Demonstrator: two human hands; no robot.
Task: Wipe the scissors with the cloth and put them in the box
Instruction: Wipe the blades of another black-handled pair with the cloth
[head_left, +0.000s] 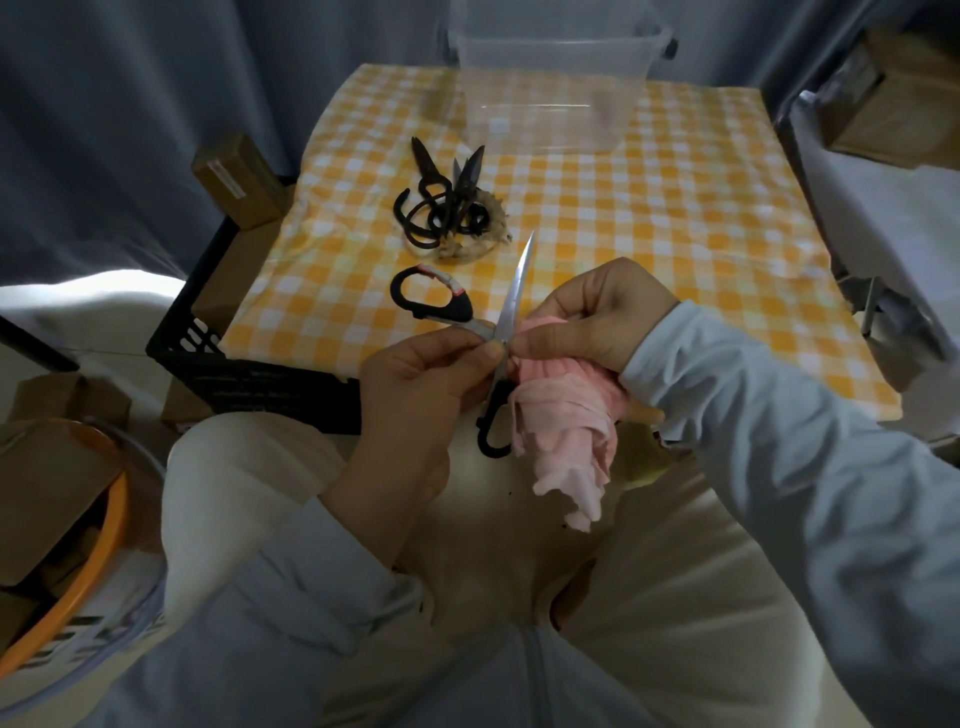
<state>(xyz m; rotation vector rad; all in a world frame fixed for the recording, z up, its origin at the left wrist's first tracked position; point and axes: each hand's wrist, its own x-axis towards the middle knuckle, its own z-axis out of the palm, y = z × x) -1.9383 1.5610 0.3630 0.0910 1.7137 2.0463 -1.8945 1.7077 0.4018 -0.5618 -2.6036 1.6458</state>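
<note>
While the left hand (431, 374) pinches the scissors (511, 296) close to where the two halves cross, the right hand (597, 317) is curled round the pink cloth (561, 415). It pinches the cloth against the metal just beside the left fingertips. The scissors are wide open. One long blade points up and away from the hands. One black handle sticks out past the left hand and the other hangs down below both hands. I cannot see the second blade; it seems to be under the cloth.

The hands are above the person's lap, at the near edge of the desk (675, 234). A pile of black scissors (441, 208) lies on the desk beyond the hands. The clear box (550, 88) stands farther away, behind that pile, and I see no scissors in it.

I think the wiping is going on and the box comes later.

Things could go wrong here. The blade is bare and sharp, so a finger that slides off the cloth could get cut. The open halves could swing shut and nip the fingertips, since both hands hold so near the crossing. The cloth hangs loose and could catch on the point. With only a light pinch, the scissors might slip and fall onto the lap.
</note>
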